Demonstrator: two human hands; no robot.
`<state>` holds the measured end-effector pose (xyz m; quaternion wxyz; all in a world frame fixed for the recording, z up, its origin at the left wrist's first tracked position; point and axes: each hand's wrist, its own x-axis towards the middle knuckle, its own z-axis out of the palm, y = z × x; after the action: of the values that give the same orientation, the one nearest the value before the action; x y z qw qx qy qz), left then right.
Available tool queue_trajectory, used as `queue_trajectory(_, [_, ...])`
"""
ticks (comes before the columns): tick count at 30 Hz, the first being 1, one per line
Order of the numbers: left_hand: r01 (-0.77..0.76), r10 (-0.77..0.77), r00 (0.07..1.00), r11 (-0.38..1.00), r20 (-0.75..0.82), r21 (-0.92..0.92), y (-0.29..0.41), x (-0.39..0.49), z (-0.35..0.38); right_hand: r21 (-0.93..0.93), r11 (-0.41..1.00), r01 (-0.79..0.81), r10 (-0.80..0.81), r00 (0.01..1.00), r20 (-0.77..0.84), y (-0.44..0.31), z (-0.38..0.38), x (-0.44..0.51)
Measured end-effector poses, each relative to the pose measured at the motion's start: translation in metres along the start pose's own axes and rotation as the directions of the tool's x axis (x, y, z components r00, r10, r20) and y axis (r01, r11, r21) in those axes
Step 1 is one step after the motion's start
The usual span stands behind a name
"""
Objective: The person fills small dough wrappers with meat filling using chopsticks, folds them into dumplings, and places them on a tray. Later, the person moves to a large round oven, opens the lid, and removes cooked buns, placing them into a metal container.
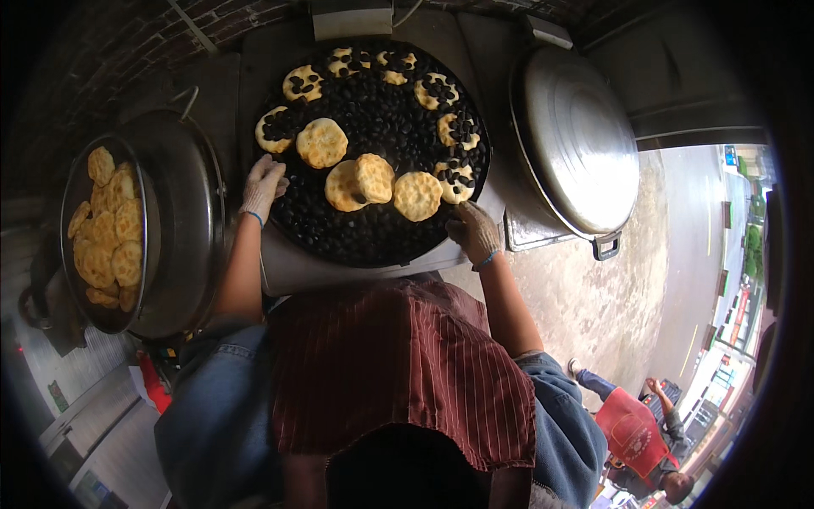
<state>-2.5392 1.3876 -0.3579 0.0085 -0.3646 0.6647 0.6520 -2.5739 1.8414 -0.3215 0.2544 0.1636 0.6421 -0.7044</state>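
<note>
A large round pan (381, 254) full of dark pebbles lies before me, with round browned flatbreads around its rim and near its middle. Pebbles lie on top of the outer breads. My left hand (264, 184), in a pale knit glove, is at the pan's left edge, just below a pebble-covered flatbread (275, 130); I see nothing held in it. My right hand (474, 232), gloved too, is at the lower right rim, its fingertips by another flatbread (455, 182); whether they grip it cannot be told. One flatbread (374, 178) rests tilted over another (343, 186) near the middle.
A metal bowl (144, 210) of baked flatbreads (105, 235) stands at the left against a large dark pan (184, 223). At the right is a big round metal lid (572, 133) with a handle. A person in a red apron (633, 432) stands at the lower right, near a street.
</note>
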Motion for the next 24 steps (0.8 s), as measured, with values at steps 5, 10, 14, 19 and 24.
queue_trajectory(5, [0.118,-0.12,0.993,0.969,0.003,-0.218,0.013,0.015,0.022,0.201,0.98,-0.013,0.067,0.962,-0.266,0.02,0.019,0.029])
queue_trajectory(10, [0.188,-0.231,0.971,0.891,-0.056,-0.413,0.018,0.043,0.034,0.385,0.922,-0.035,0.202,0.894,-0.401,0.007,0.036,0.035])
queue_trajectory(14, [0.193,-0.348,0.935,0.666,-0.071,-0.721,0.012,0.053,0.034,0.537,0.839,-0.088,0.3,0.898,-0.323,-0.006,0.033,0.045])
queue_trajectory(19, [0.142,-0.259,0.948,0.866,-0.187,-0.48,0.011,0.051,0.041,-0.397,0.907,0.137,-0.302,0.871,-0.388,-0.015,0.035,0.064])
queue_trajectory(24, [-0.004,-0.236,0.932,0.755,-0.277,-0.656,0.018,0.054,0.052,-0.251,0.891,0.377,-0.439,0.857,-0.269,-0.018,0.027,0.063])
